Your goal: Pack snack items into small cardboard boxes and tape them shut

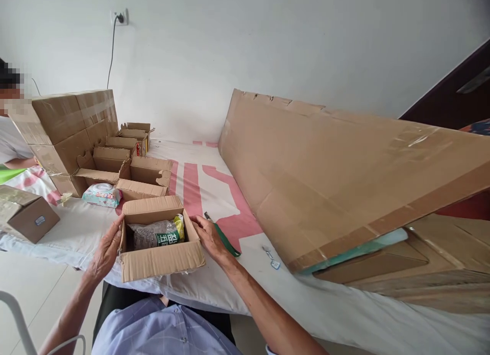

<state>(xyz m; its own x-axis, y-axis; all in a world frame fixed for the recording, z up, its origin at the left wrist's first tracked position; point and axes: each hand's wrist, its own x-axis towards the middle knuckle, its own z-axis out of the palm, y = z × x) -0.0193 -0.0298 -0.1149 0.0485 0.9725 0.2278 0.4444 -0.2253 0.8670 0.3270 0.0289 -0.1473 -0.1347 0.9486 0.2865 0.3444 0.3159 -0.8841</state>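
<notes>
An open cardboard box [164, 263] stands at the front edge of the cloth-covered table, close to my body. My left hand [106, 249] holds its left end, with the fingers along the outer wall. At the opposite end, my right hand [209, 236] grips the box's right wall. Inside lies a plastic packet [153, 235] with grey-brown contents, a green label with white characters and a yellow end. Just beyond my right hand is a slim green object [226, 238] with a dark tip, partly hidden by the hand.
Several open cardboard boxes [143, 186] run back along the left, beside stacked closed cartons [61, 125]. A wipes pack [102, 194] and a small carton [30, 214] lie left. A large cardboard panel [337, 176] leans at right, near a small tag [274, 264]. A person [13, 141] is at far left.
</notes>
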